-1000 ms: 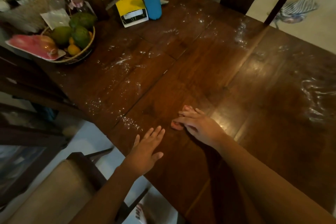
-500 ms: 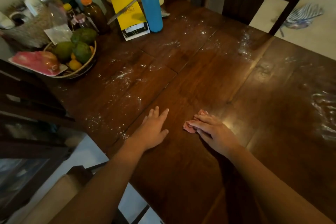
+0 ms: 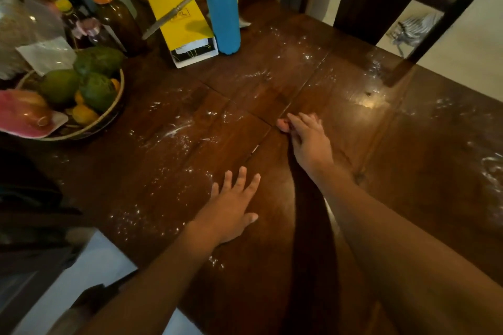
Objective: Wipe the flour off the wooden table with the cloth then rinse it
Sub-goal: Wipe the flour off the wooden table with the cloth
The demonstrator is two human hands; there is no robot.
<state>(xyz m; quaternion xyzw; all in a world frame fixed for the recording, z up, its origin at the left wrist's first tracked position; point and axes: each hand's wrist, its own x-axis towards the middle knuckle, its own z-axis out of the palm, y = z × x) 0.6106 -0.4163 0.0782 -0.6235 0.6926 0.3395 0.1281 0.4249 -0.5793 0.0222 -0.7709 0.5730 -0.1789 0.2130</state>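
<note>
Fingers of your left hand (image 3: 231, 212) lie straight and spread, palm flat on the wooden table (image 3: 408, 171) near its near edge, holding nothing; fingers of your right hand (image 3: 310, 144) lie straight and close together, pressing the pink cloth (image 3: 282, 125) onto the boards near the middle of the table, only its forward edge showing past your fingertips.

Sweeping from the left edge: a woven basket (image 3: 121, 84) sits there holding large green fruits (image 3: 58, 84) and small yellow fruits (image 3: 84, 114); a pink tray (image 3: 24, 122) of wrapped food rests across its left rim; behind the basket, toward the far left corner, stand a dark bottle with a yellow cap (image 3: 68, 16) and a brown bottle with an orange cap (image 3: 119, 22), their contents too dark to tell; next comes a yellow box (image 3: 185, 24) lying flat, its open near end showing a white and dark insert, with a metal blade (image 3: 171, 17) resting across it; just beside the box stands a blue bottle (image 3: 221, 8), upright, its contents hidden.

Flour (image 3: 174, 130) is scattered in white specks and streaks between the basket and your hands; more lies along the far edge and at the right edge (image 3: 492, 171); a dark chair (image 3: 381, 3) stands at the far edge, right of centre.
</note>
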